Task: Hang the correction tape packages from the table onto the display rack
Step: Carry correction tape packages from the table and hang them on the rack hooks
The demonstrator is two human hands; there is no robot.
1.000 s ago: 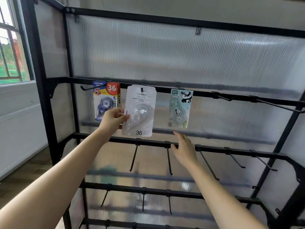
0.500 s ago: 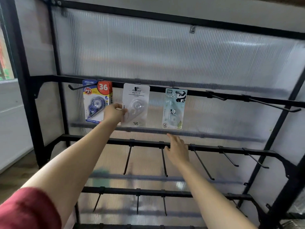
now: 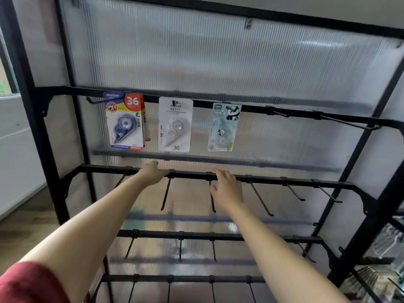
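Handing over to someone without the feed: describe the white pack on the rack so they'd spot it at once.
On the black rack, find the upper bar that carries three hanging packs. The white pack is the middle one, between the blue pack and the panda pack. It alone is plain white, with a clear shell and 36 at the bottom.

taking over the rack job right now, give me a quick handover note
Left hand: open, empty, in front of the second rail.
Right hand: open, empty, by the same rail.
Done: blue pack, white pack and panda pack hang side by side on the top rail.
Left: the table is out of view, so the remaining packs cannot be counted. Free hooks stand to the right of the panda pack.
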